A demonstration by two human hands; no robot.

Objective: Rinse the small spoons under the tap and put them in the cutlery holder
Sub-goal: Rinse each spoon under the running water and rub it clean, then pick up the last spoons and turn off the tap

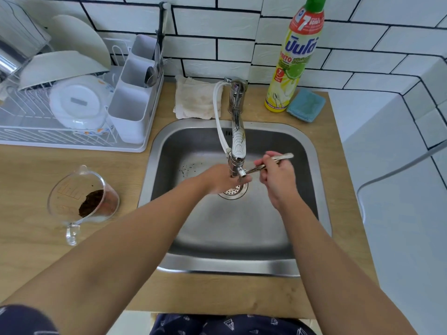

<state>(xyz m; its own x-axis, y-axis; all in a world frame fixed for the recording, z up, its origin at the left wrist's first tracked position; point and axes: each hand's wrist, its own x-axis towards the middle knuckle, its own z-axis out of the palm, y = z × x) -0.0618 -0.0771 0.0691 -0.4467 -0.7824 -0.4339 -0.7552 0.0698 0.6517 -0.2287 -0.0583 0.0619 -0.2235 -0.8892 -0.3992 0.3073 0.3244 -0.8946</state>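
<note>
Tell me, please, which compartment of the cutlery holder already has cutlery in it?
The middle compartment of the cutlery holder holds cutlery; the nearest and farthest ones look empty.

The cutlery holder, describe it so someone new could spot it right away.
Find the dish rack left of the sink. The cutlery holder is the white divided box on its sink-side edge. Unlike the bowls beside it, it holds upright utensils.

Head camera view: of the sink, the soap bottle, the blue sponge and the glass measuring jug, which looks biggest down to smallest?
1. sink
2. soap bottle
3. glass measuring jug, though it sits nearer the camera, so its lead over the sponge is unsure
4. blue sponge
</note>
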